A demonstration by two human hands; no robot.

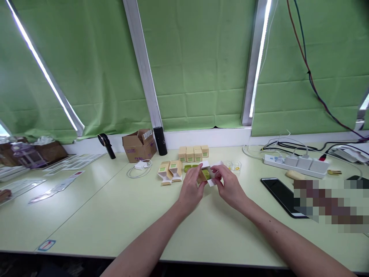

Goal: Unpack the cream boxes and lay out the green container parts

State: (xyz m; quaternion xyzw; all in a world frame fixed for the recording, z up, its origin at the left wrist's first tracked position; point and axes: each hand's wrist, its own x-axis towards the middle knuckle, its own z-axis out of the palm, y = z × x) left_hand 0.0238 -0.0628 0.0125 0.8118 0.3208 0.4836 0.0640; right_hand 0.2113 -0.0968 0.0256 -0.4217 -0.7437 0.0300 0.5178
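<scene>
My left hand (190,189) is closed around the side of a small brown cardboard box (201,177) with its white-lined flaps up. A round green item (206,174) shows inside it. My right hand (230,187) pinches at a flap on the box's right side, its fingertips partly hidden. Just behind the box lie green pieces (188,168), partly covered by my left hand. To the left are two open small boxes (165,172) with green labels. Several closed boxes (190,155) stand in a row farther back. Transparent cups (236,167) with yellow in them sit beyond my right hand.
A larger carton (140,146), a black cylinder (160,141) and a white charger with cable (141,165) are at the back left. A black handheld device (107,146) leans farther left. On the right lie a phone (284,197) and a power strip (295,165) with cables.
</scene>
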